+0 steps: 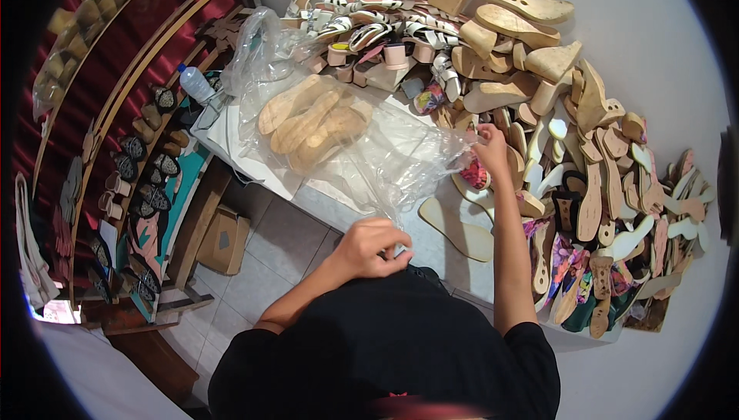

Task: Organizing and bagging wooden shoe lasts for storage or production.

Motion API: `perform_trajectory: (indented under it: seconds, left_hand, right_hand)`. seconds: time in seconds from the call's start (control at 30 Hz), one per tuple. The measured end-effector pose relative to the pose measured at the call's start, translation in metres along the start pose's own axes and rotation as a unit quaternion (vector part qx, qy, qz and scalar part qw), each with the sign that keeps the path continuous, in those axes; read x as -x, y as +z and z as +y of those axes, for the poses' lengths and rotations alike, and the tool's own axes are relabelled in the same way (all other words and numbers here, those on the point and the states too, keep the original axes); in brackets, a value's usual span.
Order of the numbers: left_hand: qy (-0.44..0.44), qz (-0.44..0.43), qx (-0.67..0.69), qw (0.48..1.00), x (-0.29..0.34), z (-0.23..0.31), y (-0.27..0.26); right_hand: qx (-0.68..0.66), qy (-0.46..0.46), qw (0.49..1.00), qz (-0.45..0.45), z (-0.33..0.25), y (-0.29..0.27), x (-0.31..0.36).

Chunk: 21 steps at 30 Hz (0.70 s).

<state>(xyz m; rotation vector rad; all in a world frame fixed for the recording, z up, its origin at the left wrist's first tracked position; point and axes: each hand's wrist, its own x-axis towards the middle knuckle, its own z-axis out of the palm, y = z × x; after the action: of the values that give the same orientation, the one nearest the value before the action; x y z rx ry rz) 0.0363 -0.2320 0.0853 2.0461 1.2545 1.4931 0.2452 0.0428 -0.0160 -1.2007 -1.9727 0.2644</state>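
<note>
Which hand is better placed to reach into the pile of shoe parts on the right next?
The right hand, probably: it is beside the pile of shoe parts, though also at the edge of the clear plastic bag. The left hand is near the black shirt, farther from the pile.

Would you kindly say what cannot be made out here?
Head view:
Inside the left hand: hidden by curled fingers.
Exact count of tan foot-shaped pieces: obscured by the wrinkled clear plastic bag.
Bottom of the tan wooden sole heap: covered by its upper layer.
Shiny red curtain: cut off by dark rim.
</note>
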Motion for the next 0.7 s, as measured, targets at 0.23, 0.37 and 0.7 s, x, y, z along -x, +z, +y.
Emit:
perform_trajectory:
  seconds: [0.23,0.37,0.7]
  left_hand:
    - [0.089,-0.051,0.05,0.993,-0.031,-0.004,-0.003]
    - [0.052,-0.121,-0.059,0.99,-0.046,-0.005,0.005]
    - [-0.118,-0.365,-0.473,0.793,-0.064,-0.08,0.054]
  right_hand:
    - [-0.16,0.248,0.955,0.035,0.01,-0.005,0.003]
    - [-0.292,0.257,0.919,0.058,0.012,0.004,0.024]
    - [-0.352,0.128,0.926,-0.042,-0.07,-0.07,0.043]
